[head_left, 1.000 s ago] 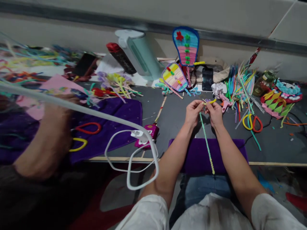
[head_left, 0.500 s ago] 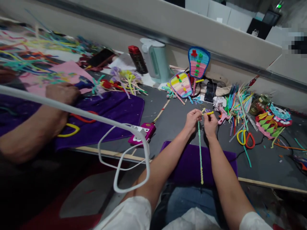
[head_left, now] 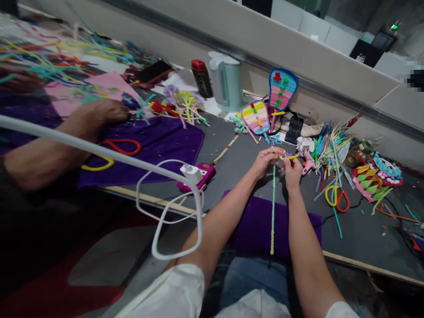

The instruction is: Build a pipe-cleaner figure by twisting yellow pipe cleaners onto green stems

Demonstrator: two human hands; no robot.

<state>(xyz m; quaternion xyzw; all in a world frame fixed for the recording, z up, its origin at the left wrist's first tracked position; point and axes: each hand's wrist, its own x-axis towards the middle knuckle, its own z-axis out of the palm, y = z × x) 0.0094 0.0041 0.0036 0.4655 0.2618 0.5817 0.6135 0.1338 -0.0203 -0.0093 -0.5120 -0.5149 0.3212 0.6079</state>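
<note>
My left hand (head_left: 267, 160) is closed around the top of a long twisted pipe cleaner (head_left: 273, 207), green above and yellow at its lower end, which hangs down over a folded purple cloth (head_left: 248, 221). Close beside it, my right hand (head_left: 293, 171) pinches a short yellow pipe cleaner (head_left: 292, 157). The two hands nearly meet, and a thin pale strand shows near the left fingers. How the pieces join between the fingertips is too small to tell. A pink glue gun (head_left: 308, 163) lies just right of my right hand.
Scissors (head_left: 337, 198) and a pile of pipe cleaners (head_left: 333, 148) lie to the right. Two fan-shaped pieces (head_left: 256, 117), a kettle (head_left: 228, 84) and a bottle (head_left: 202, 79) stand behind. A power strip (head_left: 202, 176) and another person's hand (head_left: 107, 111) are left, under a white lamp arm (head_left: 99, 147).
The view has shifted slightly. My left fingers have turned a little over the yellow piece, and the hanging pipe cleaner has swung slightly left. The other person's hand has moved.
</note>
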